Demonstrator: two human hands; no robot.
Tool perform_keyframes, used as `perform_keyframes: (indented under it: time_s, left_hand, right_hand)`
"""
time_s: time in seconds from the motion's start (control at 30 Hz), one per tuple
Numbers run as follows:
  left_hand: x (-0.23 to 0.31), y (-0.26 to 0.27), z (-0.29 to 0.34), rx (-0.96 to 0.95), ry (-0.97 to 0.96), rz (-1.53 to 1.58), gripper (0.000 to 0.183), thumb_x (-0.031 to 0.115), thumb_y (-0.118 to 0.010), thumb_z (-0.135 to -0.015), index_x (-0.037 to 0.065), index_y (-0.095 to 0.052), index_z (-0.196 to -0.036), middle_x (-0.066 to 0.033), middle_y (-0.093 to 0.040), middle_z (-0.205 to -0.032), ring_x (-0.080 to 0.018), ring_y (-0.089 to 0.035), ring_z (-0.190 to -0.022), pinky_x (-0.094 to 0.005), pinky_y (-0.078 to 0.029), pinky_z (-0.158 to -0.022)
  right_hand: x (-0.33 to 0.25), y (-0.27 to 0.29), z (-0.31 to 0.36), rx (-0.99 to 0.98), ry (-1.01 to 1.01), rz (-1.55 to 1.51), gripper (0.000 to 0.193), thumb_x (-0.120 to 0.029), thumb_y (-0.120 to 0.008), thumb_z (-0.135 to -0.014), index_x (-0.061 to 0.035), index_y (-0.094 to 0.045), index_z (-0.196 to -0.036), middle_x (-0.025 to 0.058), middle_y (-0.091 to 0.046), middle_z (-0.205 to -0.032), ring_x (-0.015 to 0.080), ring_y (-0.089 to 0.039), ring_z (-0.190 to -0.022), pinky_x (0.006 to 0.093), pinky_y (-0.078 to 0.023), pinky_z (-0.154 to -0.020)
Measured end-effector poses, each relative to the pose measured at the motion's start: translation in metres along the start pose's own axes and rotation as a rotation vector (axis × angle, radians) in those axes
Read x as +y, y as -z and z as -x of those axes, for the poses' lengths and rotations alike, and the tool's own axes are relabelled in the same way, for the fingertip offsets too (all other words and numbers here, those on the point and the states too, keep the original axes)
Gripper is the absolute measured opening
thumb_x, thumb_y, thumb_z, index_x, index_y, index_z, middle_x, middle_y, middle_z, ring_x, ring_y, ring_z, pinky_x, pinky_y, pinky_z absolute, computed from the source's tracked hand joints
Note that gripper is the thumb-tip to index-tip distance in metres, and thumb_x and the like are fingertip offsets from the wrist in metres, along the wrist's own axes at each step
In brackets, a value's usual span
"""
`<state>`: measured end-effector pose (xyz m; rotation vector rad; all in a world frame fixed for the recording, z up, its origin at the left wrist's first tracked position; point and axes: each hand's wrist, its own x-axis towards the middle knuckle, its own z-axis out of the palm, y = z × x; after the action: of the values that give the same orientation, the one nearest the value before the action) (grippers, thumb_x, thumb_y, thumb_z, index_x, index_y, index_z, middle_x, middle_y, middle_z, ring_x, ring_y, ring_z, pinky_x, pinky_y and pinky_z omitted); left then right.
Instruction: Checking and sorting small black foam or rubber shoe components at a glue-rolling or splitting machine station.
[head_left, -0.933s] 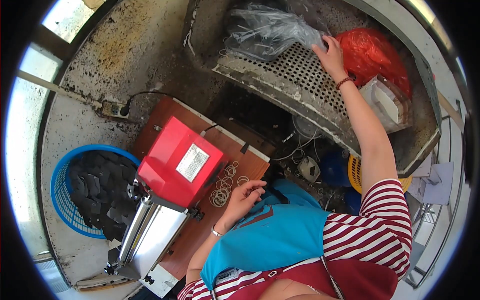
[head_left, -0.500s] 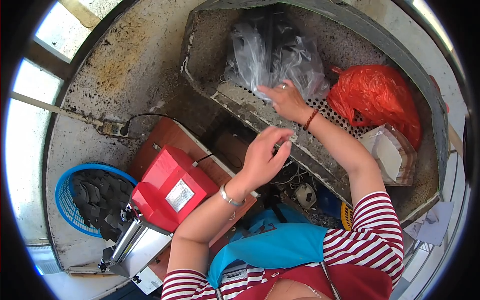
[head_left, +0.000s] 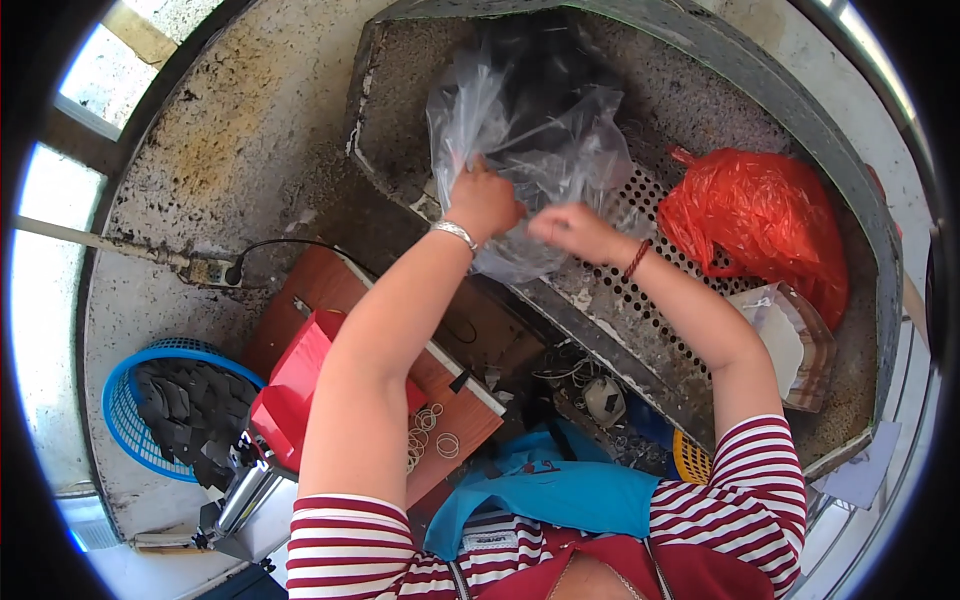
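A large clear plastic bag [head_left: 590, 140] with something dark inside lies in the far part of the grey, rough-walled trough. My left hand [head_left: 485, 203] is closed on the near, loose part of the bag, its fingers bunched in the film. Just to its right, my right hand [head_left: 582, 232] has its fingers curled at the bag's near edge and seems to pinch the film; motion blurs the fingertips. Some film hangs over the trough's front edge below my hands. What the dark contents are cannot be made out through the plastic.
A red plastic bag [head_left: 755, 215] and an open clear-sided packet [head_left: 785, 340] lie on the perforated plate [head_left: 645, 205] at right. To the left are a red machine [head_left: 290, 395], a blue basket [head_left: 125, 425] of dark flat pieces, and rubber bands [head_left: 425, 430] on a brown board [head_left: 475, 400].
My left hand has gone from open above the trough's edge forward onto the clear bag. My right hand has drawn back toward me and curled. The bag's film has come nearer and spread.
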<state>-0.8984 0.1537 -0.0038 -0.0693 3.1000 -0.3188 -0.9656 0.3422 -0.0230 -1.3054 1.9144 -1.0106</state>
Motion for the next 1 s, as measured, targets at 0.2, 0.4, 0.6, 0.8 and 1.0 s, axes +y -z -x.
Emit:
perform_keyframes:
  time_s: [0.2, 0.4, 0.6, 0.8, 1.0]
  left_hand:
    - [-0.041, 0.059, 0.004, 0.039, 0.024, -0.135, 0.037, 0.037, -0.06, -0.08, 0.005, -0.074, -0.093, -0.0163, -0.062, -0.117, -0.0349, -0.037, -0.135, -0.0535, -0.026, -0.109]
    - [-0.086, 0.07, -0.002, 0.256, -0.061, -0.332, 0.024, 0.027, -0.064, -0.075, 0.006, -0.075, -0.079, -0.0158, -0.064, -0.111, -0.0331, -0.04, -0.133, -0.0506, -0.024, -0.11]
    - [-0.121, 0.11, -0.005, 0.56, 0.021, -0.251, 0.023, 0.027, -0.062, -0.079, 0.007, -0.071, -0.074, -0.0075, -0.065, -0.097, -0.0262, -0.053, -0.113, -0.0479, -0.031, -0.1]
    - [-0.099, 0.15, -0.02, 0.834, 0.058, 0.19, 0.013, 0.022, -0.064, -0.079, 0.01, -0.06, -0.08, -0.005, -0.064, -0.093, -0.0255, -0.06, -0.096, -0.041, -0.046, -0.08]
    - [0.019, 0.102, 0.011, 0.315, -0.539, 0.494, 0.02, 0.007, -0.059, -0.072, 0.009, -0.062, -0.092, -0.0112, -0.064, -0.093, -0.0291, -0.063, -0.083, -0.0408, -0.049, -0.069]
  right_hand:
    - [0.017, 0.075, -0.055, 0.445, -0.39, -0.468, 0.05, -0.021, -0.061, -0.089, -0.0009, -0.048, -0.133, 0.0161, -0.043, -0.142, 0.0166, -0.062, -0.088, 0.0294, -0.053, -0.075]
    - [0.089, 0.18, -0.055, 0.924, -0.373, 0.523, 0.061, -0.027, -0.066, -0.081, -0.0034, -0.047, -0.135, 0.0253, -0.03, -0.149, 0.0368, -0.037, -0.134, 0.0387, -0.035, -0.108]
    - [-0.057, 0.083, -0.064, 0.278, 0.489, 0.293, 0.023, -0.002, -0.054, -0.08, -0.0017, -0.066, -0.1, 0.0156, -0.064, -0.109, 0.0291, -0.063, -0.095, 0.0339, -0.049, -0.084]
    - [0.022, 0.07, -0.138, 0.39, 0.123, 0.709, 0.034, -0.014, -0.058, -0.083, -0.004, -0.061, -0.116, 0.0169, -0.06, -0.119, 0.0316, -0.054, -0.117, 0.0394, -0.042, -0.1]
    - [0.062, 0.053, -0.213, 0.131, 0.27, 0.342, 0.089, -0.039, -0.083, -0.061, -0.0023, -0.046, -0.133, 0.018, -0.05, -0.134, 0.032, -0.046, -0.127, 0.0384, -0.036, -0.107]
